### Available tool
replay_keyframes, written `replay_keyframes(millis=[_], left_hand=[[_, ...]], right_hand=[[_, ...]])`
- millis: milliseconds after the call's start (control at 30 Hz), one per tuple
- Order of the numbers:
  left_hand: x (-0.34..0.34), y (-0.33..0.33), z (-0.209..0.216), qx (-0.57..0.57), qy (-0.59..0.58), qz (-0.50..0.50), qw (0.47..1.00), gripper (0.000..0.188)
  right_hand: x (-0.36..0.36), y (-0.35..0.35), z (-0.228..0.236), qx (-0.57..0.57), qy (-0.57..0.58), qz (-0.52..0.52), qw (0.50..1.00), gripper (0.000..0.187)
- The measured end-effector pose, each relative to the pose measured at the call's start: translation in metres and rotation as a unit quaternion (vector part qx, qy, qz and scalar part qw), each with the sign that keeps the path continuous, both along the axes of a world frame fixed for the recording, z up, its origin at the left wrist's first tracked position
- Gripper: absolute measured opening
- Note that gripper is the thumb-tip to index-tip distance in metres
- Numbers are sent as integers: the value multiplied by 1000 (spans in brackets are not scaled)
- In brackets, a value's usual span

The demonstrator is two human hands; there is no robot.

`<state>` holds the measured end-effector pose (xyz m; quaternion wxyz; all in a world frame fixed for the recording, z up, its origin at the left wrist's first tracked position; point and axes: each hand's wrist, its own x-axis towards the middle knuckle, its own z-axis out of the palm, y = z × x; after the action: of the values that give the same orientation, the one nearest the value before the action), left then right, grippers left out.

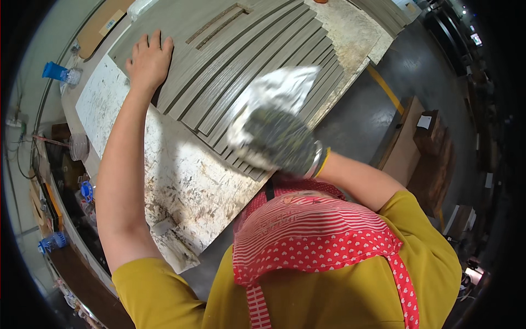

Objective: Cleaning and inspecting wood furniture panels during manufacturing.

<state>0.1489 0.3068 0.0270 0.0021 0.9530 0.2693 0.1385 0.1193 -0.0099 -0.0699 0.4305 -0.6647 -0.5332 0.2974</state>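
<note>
A large grey-brown wood-grain panel (181, 77) lies on the work table, with a slotted rectangular frame shape in its upper part. Alongside it, several long grey-brown strips (249, 74) lie in stepped rows. Bare and with fingers spread, my left hand (150, 61) rests flat on the panel's left part. My right hand (284, 141) wears a dark grey glove and grips a crumpled white cloth (287, 88) over the strips' near ends. Hand and cloth are blurred by motion, and they hide part of the strips.
The table's paint-spotted white top (192, 192) shows at the near left. A blue-capped container (61, 72) and a piece of brown cardboard (101, 27) stand at the far left. Past the table's right edge, a brown wooden box (428, 134) sits near the floor.
</note>
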Motion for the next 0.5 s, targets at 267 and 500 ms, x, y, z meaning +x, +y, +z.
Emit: replay_keyframes(millis=[267,500], left_hand=[[-3,7,-3,17,26,15,999,55],[-3,3,3,32,37,-8,999,52]], right_hand=[[-34,7,10,36,-400,-60,914,39],[143,-76,35,13,15,-285,958,27]])
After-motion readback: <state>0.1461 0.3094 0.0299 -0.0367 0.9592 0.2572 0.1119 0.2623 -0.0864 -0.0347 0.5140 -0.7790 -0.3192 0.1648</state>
